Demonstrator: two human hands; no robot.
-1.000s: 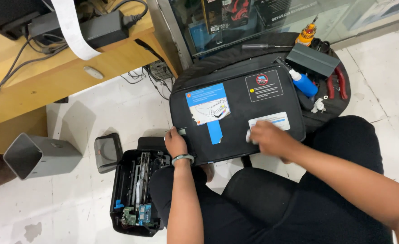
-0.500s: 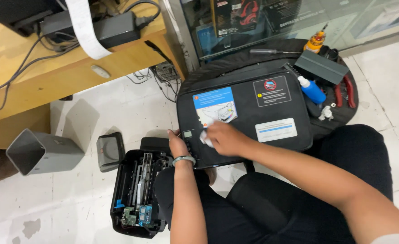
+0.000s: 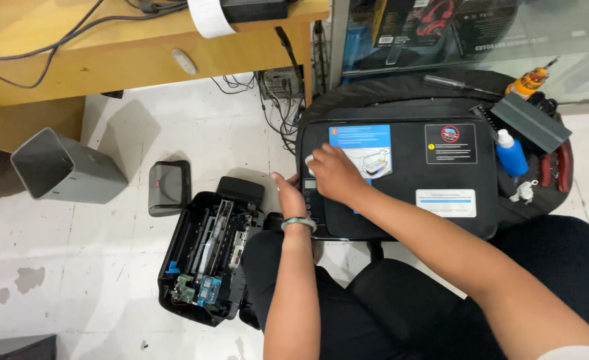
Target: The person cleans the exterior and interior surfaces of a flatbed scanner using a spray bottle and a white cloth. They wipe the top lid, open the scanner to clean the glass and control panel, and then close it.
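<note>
Printer cover (image 3: 441, 180) on stool, white floor (image 3: 94, 267)

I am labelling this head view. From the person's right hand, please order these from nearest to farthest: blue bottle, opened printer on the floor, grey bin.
1. Opened printer: on the floor, lower left of the right hand.
2. Blue bottle: right, beyond the black printer cover.
3. Grey bin: far left, on its side.

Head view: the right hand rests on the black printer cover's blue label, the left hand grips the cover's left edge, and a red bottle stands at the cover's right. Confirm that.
One slip: the bottle is blue, not red, as the head view shows. The rest holds: the right hand rests on the blue label of the black printer cover, and the left hand grips its left edge.
</note>
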